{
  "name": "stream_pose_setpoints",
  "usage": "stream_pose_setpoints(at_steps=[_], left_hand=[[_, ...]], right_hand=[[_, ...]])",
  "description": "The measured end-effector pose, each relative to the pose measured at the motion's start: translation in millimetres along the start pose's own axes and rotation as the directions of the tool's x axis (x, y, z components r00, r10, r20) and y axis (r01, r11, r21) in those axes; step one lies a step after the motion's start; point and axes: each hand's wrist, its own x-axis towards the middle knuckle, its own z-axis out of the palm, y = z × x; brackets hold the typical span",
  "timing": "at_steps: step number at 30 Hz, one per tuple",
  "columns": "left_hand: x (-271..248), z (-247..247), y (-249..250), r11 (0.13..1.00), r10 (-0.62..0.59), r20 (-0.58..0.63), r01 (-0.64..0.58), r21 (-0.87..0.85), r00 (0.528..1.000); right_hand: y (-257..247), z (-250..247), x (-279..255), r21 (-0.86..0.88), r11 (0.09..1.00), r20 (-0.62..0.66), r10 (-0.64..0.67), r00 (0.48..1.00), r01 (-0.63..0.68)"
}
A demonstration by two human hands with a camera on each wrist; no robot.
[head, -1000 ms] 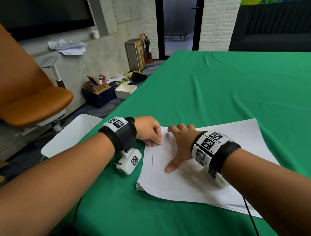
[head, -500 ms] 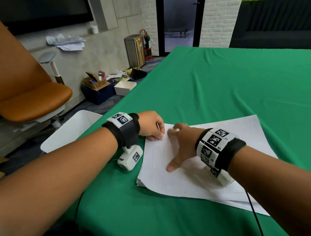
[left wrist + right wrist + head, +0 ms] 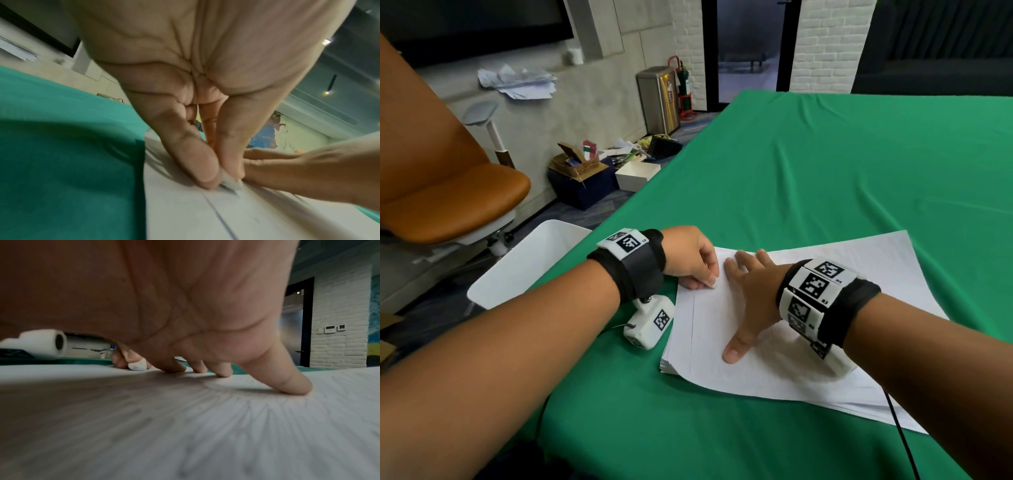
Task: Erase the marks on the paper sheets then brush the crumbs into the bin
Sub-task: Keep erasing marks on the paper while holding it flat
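Observation:
A stack of white paper sheets point(image 3: 808, 349) lies on the green table. My left hand point(image 3: 693, 263) pinches a small white eraser point(image 3: 231, 181) between thumb and fingers and holds it down on the top sheet near its far left corner, beside a thin pencil line point(image 3: 218, 216). The eraser point(image 3: 137, 365) also shows in the right wrist view, behind my fingers. My right hand point(image 3: 751, 291) lies spread on the top sheet point(image 3: 205, 426), its fingertips point(image 3: 296, 386) pressing the paper just right of the eraser. A white bin point(image 3: 527, 263) stands below the table's left edge.
Green cloth point(image 3: 825, 178) covers the table beyond the sheets. An orange chair point(image 3: 441, 192) stands at the left. Boxes and clutter point(image 3: 592, 171) lie on the floor by the wall, with a metal trash can point(image 3: 657, 96) farther back.
My left hand has shifted a little to the right along the sheet's far edge with the eraser, closer to my right fingers. My right hand stays pressed on the paper.

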Motion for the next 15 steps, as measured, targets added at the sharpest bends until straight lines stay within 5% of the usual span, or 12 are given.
stream_pose_setpoints(at_steps=[7,12,15], left_hand=[[-27.0,17.2,0.1,0.990,0.065,0.206,-0.090,0.113,0.976],[-3.1,7.3,5.5,0.995,0.022,-0.078,-0.015,0.095,0.997],[-2.2,8.1,5.5,0.994,0.041,-0.111,-0.029,0.108,0.993]], right_hand=[[-1.0,2.3,6.1,-0.006,1.000,0.056,0.026,0.998,-0.026],[0.1,2.5,5.6,0.005,1.000,0.053,0.013,0.999,-0.014],[0.2,2.0,4.8,0.008,1.000,0.051,0.013,0.999,-0.013]])
